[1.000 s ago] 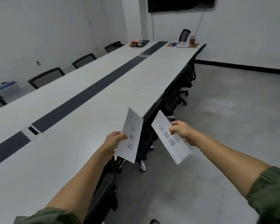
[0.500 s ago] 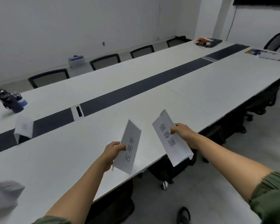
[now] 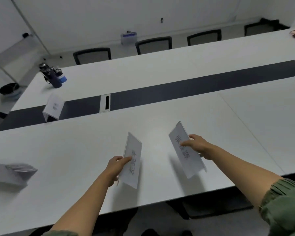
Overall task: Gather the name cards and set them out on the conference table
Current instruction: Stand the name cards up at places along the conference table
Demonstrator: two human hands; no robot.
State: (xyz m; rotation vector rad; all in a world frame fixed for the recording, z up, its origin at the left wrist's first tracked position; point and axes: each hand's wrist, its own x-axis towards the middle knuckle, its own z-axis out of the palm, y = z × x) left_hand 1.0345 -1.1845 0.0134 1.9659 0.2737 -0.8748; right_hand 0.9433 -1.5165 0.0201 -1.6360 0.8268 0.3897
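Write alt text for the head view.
Two bare hands each hold a white name card above a long white table: left hand on one card, right hand on another. A third card stands far left.

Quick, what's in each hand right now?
Left hand: grip closed on a white name card.
Right hand: grip closed on another white name card.

matt paper name cards (image 3: 132, 160), smooth white table (image 3: 75, 150)

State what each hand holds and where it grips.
Left hand pinches one name card at its left edge; right hand grips another name card mid right edge.
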